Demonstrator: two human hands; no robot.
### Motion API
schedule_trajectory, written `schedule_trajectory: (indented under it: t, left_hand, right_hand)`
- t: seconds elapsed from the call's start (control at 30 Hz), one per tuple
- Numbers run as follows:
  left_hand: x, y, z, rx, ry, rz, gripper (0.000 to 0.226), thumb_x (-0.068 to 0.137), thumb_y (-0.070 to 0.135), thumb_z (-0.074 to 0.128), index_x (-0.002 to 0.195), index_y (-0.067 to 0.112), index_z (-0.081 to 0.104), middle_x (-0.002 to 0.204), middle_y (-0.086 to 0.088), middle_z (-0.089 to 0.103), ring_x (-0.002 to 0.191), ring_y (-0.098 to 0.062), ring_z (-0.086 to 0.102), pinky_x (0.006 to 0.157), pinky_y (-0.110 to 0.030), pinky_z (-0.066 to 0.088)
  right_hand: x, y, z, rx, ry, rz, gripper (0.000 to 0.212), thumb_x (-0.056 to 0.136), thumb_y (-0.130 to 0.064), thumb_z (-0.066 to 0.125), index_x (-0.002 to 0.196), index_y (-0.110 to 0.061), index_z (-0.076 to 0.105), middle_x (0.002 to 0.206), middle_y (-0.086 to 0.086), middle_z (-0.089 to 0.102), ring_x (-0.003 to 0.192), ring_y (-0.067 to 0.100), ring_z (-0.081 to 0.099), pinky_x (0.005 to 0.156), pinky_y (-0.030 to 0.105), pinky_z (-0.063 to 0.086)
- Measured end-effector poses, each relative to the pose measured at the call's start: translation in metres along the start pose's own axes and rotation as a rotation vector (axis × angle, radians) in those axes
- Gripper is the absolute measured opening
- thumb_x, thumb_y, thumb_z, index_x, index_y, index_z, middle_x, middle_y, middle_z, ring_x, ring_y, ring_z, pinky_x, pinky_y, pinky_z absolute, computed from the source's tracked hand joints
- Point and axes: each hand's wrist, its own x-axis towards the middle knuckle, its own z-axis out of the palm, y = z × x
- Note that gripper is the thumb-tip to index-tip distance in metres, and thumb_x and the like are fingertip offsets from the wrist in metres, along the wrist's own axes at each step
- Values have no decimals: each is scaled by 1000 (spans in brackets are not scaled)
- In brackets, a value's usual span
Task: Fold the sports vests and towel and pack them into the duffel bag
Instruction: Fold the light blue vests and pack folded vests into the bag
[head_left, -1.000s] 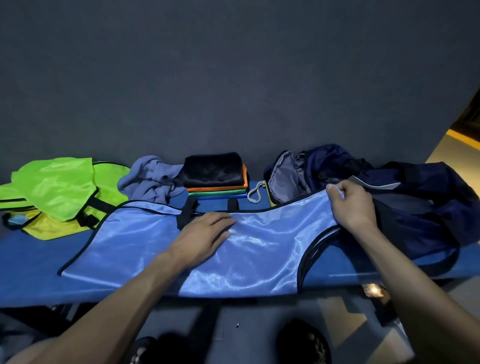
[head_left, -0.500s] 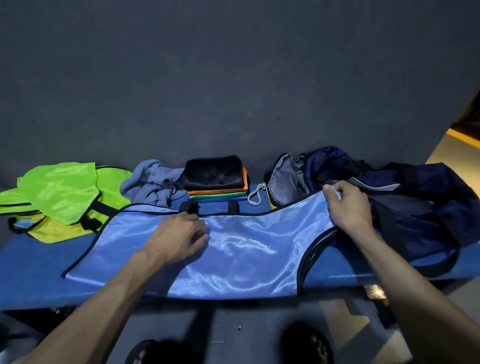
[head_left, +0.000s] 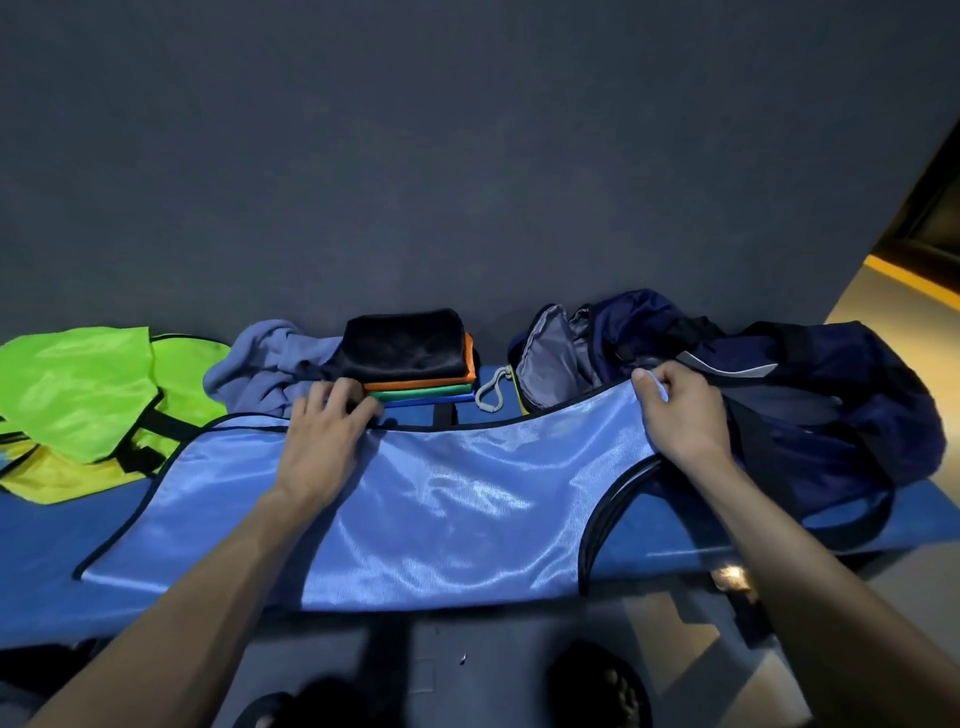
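Your left hand (head_left: 327, 436) rests on the far edge of the blue vest (head_left: 415, 499), fingers curling over its hem; your right hand (head_left: 680, 415) pinches the far right corner. The vest lies spread across the bench (head_left: 47, 561). Keep both edges taut and bring them toward you evenly. The duffel (head_left: 810, 415) at far right gapes open; I cannot tell what is inside.
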Motion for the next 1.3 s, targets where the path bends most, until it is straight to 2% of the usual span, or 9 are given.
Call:
schedule_trajectory:
  t: [0.17,0.4,0.5,0.67,0.77,0.83,0.9,1.07,1.3]
  left_hand:
    - [-2,-12,13,-85,-127,-20,13,84,12,69,97,13,71,92,-9,61,78,-39,57,60,-43,47]
    - [0,70,-13,-384,-209,225,27,103,39,47,123,30,64,122,8,59,111,-16,52,90,-36,43]
    - [-14,86,1,-346,-480,327,57,104,63,27,157,43,28,166,8,23,153,-17,16,124,-43,14]
    - [-17,105,0,-366,-619,388,69,100,72,28,159,49,2,169,16,-9,153,-9,-22,122,-38,-20]
    - [-16,102,1,-425,-556,368,64,103,67,31,160,44,13,170,15,4,156,-8,-9,125,-35,-10]
    - [-15,89,-2,-432,-449,356,53,105,56,39,154,36,39,162,9,34,150,-14,26,125,-38,19]
    - [-16,73,-11,-428,-308,337,36,104,44,47,133,27,60,134,6,55,122,-17,51,103,-38,45]
    - [-34,14,-43,-299,-212,105,23,101,45,44,90,29,57,89,8,51,85,-18,57,68,-38,48]
    - [-48,-81,-37,-29,-258,-20,43,91,35,53,132,28,60,129,2,58,113,-29,52,82,-42,48]
  right_hand:
    - [0,-2,0,-3,-5,8,32,100,-38,56,81,-13,60,71,2,62,75,31,58,67,36,41]
    - [-2,-5,-4,57,-21,20,35,100,-36,58,76,-11,57,69,4,60,70,27,56,64,35,38]
    - [0,-6,-8,183,-27,88,37,98,-34,63,75,-5,60,71,8,61,71,23,55,66,33,41]
    - [5,-14,-31,364,-2,227,45,93,-29,70,59,-12,47,50,-7,38,57,14,42,69,29,40]
    - [0,-33,-40,435,-48,228,44,92,-30,70,64,-12,43,60,4,33,63,22,33,65,31,33]
    - [-5,-51,-41,479,-100,201,35,91,-33,70,72,-12,50,70,7,36,65,23,33,64,32,31]
    - [-13,-73,-36,516,-165,170,33,91,-34,71,72,-12,54,72,8,41,65,21,37,63,33,32]
    - [-32,-133,2,633,-334,83,37,86,-34,76,75,0,66,69,11,54,68,20,47,67,36,37]
    - [-60,-187,55,688,-524,54,23,93,-19,72,75,-8,65,54,4,55,46,16,48,45,22,38]
